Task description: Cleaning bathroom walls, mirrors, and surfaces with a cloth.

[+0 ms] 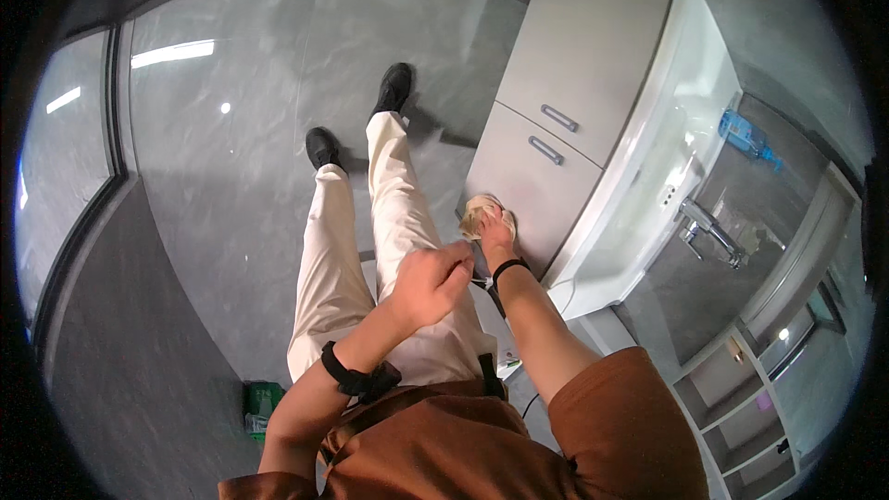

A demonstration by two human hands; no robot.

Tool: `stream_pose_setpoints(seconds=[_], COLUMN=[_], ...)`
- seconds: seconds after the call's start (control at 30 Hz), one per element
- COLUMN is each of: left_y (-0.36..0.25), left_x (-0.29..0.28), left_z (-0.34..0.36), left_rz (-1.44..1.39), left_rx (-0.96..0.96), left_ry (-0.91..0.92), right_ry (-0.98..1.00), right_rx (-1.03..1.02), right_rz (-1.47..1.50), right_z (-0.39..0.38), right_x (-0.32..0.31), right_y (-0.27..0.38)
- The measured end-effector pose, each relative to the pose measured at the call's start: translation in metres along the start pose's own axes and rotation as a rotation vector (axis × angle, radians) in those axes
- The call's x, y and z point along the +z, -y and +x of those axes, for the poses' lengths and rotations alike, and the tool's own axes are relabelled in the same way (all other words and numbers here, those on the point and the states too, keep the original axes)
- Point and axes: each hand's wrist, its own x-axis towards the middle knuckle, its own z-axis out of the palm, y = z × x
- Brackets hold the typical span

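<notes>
My right hand [497, 230] presses a beige cloth [475, 214] against the lower part of a light grey cabinet door [534, 187]. Its fingers lie over the folded cloth, which bunches up around them. My left hand [431, 285] hangs in front of my thigh, to the left of the right wrist, with its fingers curled in. What those fingers hold, if anything, is hidden. Two grey bar handles [546, 150] sit on the cabinet doors above the cloth.
A white washbasin [639, 194] with a chrome tap [713, 233] adjoins the cabinet. A blue-labelled bottle [745, 136] lies beyond the basin. Open shelving [732, 407] stands at lower right, a green bin [263, 400] at lower left. A dark-framed glass panel [79, 167] is at left.
</notes>
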Motion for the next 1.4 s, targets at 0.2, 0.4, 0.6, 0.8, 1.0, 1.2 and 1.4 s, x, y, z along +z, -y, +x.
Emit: stream_pose_setpoints(seconds=[0.2, 0.4, 0.6, 0.8, 1.0, 1.2, 1.4], left_y=[-0.052, -0.078, -0.084, -0.051, -0.066, -0.115, -0.116], left_x=[-0.003, -0.018, -0.025, -0.082, -0.079, -0.037, -0.039], left_z=[0.0, -0.01, -0.022, -0.053, -0.064, -0.079, -0.087], left_rz=[-0.012, -0.006, -0.096, -0.041, -0.094, -0.212, -0.19], left_rx=[0.05, 0.043, 0.138, -0.026, 0.015, 0.221, 0.205], left_ry=[-0.066, -0.159, -0.154, -0.293, -0.275, -0.195, -0.158], right_ry=[0.006, -0.161, 0.125, -0.131, -0.145, -0.145, -0.102], right_rx=[0.121, 0.385, 0.551, 0.239, 0.206, 0.213, 0.2], right_rz=[0.036, 0.057, -1.117, 0.246, 0.213, -0.002, 0.01], right_z=[-0.08, -0.084, 0.024, -0.03, -0.107, -0.213, -0.238], right_x=[-0.075, -0.12, -0.003, -0.216, -0.213, -0.196, -0.207], right_y=[-0.091, -0.165, -0.185, -0.164, -0.18, -0.201, -0.204])
